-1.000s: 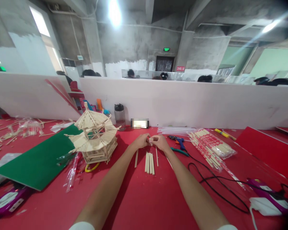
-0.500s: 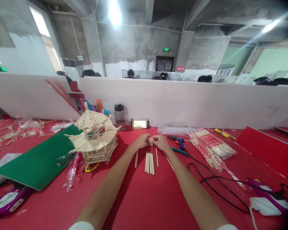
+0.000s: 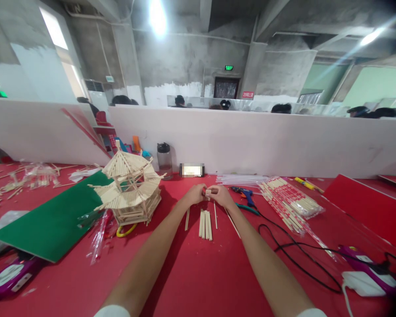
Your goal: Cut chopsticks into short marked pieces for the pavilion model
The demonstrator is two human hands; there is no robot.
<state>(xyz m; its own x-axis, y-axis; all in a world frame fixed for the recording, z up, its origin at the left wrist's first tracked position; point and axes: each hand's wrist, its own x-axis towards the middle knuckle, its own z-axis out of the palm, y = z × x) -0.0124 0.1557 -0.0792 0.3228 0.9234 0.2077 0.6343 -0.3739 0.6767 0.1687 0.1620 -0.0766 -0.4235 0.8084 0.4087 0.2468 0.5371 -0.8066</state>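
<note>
My left hand (image 3: 196,195) and my right hand (image 3: 219,196) meet above the middle of the red table. Their closed fingers pinch a small cluster of short pale wooden sticks (image 3: 207,193) between them; its far side is hidden by the fingers. Just below lies a row of cut wooden sticks (image 3: 205,224), side by side. Single sticks lie apart on both sides of that row, one partly under my right forearm. To the left stands a tiered pavilion model (image 3: 130,187) built from wooden sticks.
A blue glue gun (image 3: 247,196) and teal-handled pliers (image 3: 249,209) lie to the right, beside packaged chopsticks (image 3: 290,202) and a looping black cable (image 3: 293,246). A green board (image 3: 53,220) lies left. A bottle (image 3: 164,160) stands by the white partition (image 3: 251,141).
The small stick cluster has turned slightly between my fingers, which shifted a little. The other things on the table stay where they were.
</note>
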